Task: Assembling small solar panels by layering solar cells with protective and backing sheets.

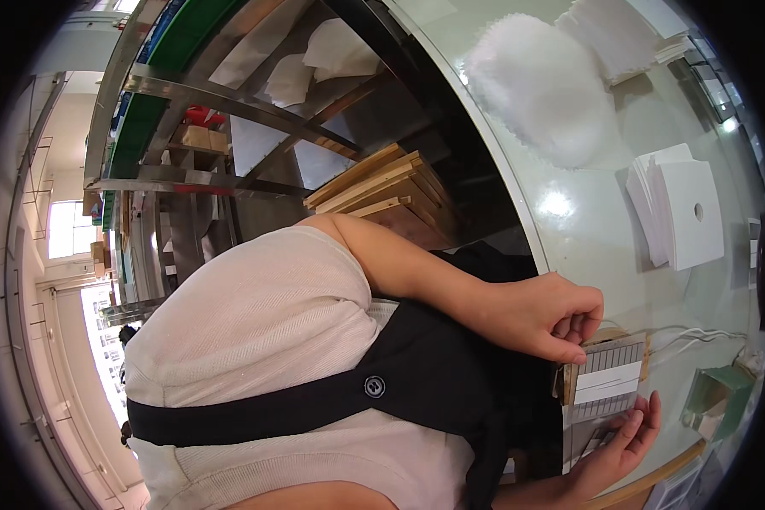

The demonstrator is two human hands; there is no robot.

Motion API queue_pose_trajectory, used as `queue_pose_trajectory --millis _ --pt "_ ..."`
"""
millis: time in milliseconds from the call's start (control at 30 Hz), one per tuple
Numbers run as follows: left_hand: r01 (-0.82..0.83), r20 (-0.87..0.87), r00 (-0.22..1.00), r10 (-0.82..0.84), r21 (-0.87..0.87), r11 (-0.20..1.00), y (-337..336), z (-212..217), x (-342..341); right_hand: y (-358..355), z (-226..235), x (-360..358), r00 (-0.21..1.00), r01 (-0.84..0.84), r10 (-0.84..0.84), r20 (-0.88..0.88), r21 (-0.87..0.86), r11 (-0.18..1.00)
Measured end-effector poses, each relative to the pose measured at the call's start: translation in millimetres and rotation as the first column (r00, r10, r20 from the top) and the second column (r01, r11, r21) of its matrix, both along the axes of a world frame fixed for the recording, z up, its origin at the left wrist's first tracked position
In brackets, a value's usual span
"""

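Note:
A small flat frame [608, 382] with dark parallel lines and a white strip across its middle lies at the near edge of the table. At its upper corner is my left hand [552, 316], fingers curled in and thumb against the index finger. Whatever sits in that pinch is too small or hidden to make out. Beside the frame's lower edge, my right hand [622, 450] has its fingers apart and slightly bent, with nothing visible in them. Part of the frame's lower end is dark and hard to read.
Across the table lie a fluffy white round pile [535, 93], white sheets [612, 38] and a stack of white cards [688, 212] with a hole. White cables [697, 336] run to a green box [718, 399]. Wooden frames [382, 187] lean beside a metal rack [229, 102].

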State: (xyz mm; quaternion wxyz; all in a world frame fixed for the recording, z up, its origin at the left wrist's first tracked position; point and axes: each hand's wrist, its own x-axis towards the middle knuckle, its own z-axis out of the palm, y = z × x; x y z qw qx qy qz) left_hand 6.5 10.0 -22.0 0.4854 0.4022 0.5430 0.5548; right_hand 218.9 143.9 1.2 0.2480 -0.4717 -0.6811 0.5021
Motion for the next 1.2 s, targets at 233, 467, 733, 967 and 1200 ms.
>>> queue_pose_trajectory --millis 233,467,733,967,1200 --pt "0.004 0.065 0.998 -0.002 -0.026 1.000 3 -2 -4 6 -12 7 0.989 -0.039 0.008 -0.147 -0.208 0.977" --pt "0.035 0.131 0.991 -0.029 -0.047 0.998 9 1 -4 8 -8 9 0.979 -0.049 -0.002 -0.203 -0.246 0.968" --pt "0.056 0.199 0.979 -0.043 -0.056 0.997 13 -6 -6 15 -12 6 0.972 -0.084 0.007 -0.237 -0.317 0.945" --pt "0.040 0.162 0.986 -0.024 -0.092 0.995 16 4 -15 12 -10 2 0.982 -0.078 0.029 -0.188 -0.258 0.963" --pt "0.038 0.090 0.995 -0.033 -0.061 0.997 14 3 -13 5 -12 3 0.985 -0.027 -0.018 -0.170 -0.260 0.965"
